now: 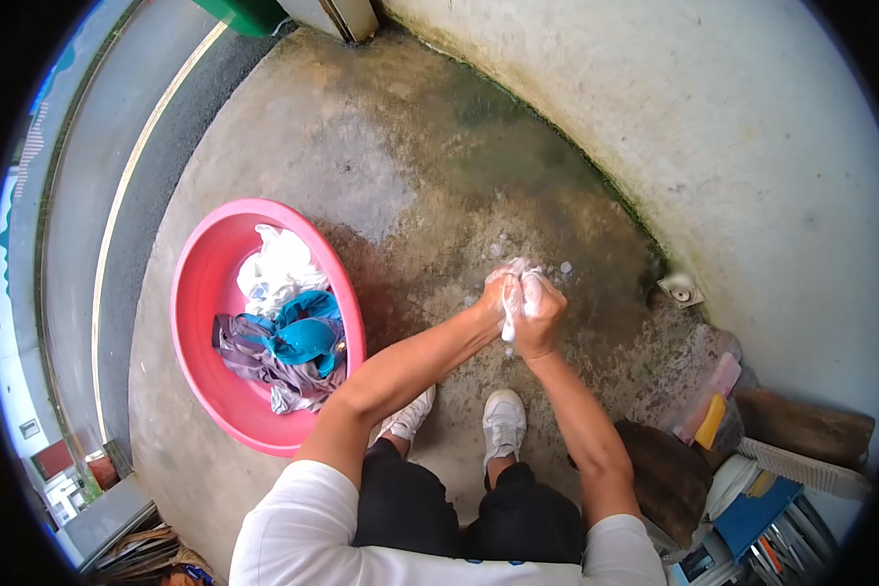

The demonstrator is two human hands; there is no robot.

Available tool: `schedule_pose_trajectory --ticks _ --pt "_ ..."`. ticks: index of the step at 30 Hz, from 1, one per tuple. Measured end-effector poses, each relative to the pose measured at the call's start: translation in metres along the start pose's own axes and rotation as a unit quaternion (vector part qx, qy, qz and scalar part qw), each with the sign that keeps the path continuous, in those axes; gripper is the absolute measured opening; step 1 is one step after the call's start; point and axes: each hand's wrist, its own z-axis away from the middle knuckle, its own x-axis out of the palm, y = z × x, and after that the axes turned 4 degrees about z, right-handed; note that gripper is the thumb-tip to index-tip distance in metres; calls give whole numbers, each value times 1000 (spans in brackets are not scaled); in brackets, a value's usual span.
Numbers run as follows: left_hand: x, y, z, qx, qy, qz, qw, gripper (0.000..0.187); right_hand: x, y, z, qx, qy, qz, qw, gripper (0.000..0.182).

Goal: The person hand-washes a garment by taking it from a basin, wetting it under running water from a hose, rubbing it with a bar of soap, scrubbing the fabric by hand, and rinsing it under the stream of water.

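In front of me, over the wet concrete, my left hand (499,285) and my right hand (541,311) press together, both closed around a small soapy white cloth (508,314). A narrow end of the cloth hangs below the fingers, and foam coats the knuckles. Most of the cloth is hidden inside the grip, so its exact kind does not show. To the left stands a pink basin (191,369) holding a white garment (281,272), a teal garment (308,332) and a greyish-purple garment (264,366).
Foam spots (566,268) dot the concrete floor (400,186). A pale wall (742,127) curves along the right, with a drain fitting (681,289) at its foot. Wood blocks (801,428) and a yellow-handled brush (711,422) lie at lower right. A road (103,225) runs along the left.
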Motion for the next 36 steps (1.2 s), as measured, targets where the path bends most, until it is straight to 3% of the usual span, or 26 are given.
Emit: schedule_pose_trajectory --ticks 3,4,7,8,11,12,15,16,17,19,20,22,27,29,30,31,33,35,36 --pt "28 -11 10 22 180 -79 980 16 -6 28 -8 66 -10 18 998 17" --pt "30 1 15 -74 145 -197 967 15 -13 39 -23 203 -80 21 976 17" --pt "32 -7 9 50 105 -33 993 15 -4 7 -12 -24 19 -28 999 20" --pt "26 -1 12 18 58 19 998 17 -3 -8 -6 -77 -3 -2 997 21" --pt "37 -11 14 26 211 -135 968 21 -8 30 -17 19 -41 47 998 23" --pt "46 -6 20 -57 228 -191 953 22 -6 34 -26 8 22 53 998 31" --pt "52 5 20 -101 185 -224 952 28 -19 33 -32 199 -55 -21 978 39" --pt "53 14 22 -114 180 -224 951 28 -19 43 -32 199 -71 -113 971 36" --pt "51 23 21 -136 176 -222 949 27 -28 47 -31 254 -115 -242 929 28" --pt "55 47 22 -184 169 -213 945 25 -55 29 -35 155 -265 -70 949 30" --pt "62 64 31 -191 79 -210 956 22 -60 32 -31 106 -285 -36 952 30" --pt "49 64 30 -129 24 -288 948 23 -65 39 -27 2 -320 32 947 32" --pt "26 67 29 -188 -58 -213 957 47 -66 51 -26 185 -183 -315 913 35" --pt "30 71 30 -206 -54 -181 960 56 -59 43 -28 184 -76 -334 921 33" --pt "34 69 28 -189 -81 -157 966 62 -60 23 -28 264 -68 -292 916 33" --pt "37 66 27 -187 -74 -132 971 59 -51 37 -13 273 -65 -292 914 26" --pt "45 61 26 -182 -61 -83 978 57 -36 26 -5 48 -90 -111 989 16" --pt "23 38 10 -153 23 -125 980 41 -29 -18 -6 -93 -95 15 991 13" --pt "9 26 1 -129 56 -130 981 31 -23 -32 2 -104 -129 10 986 10"
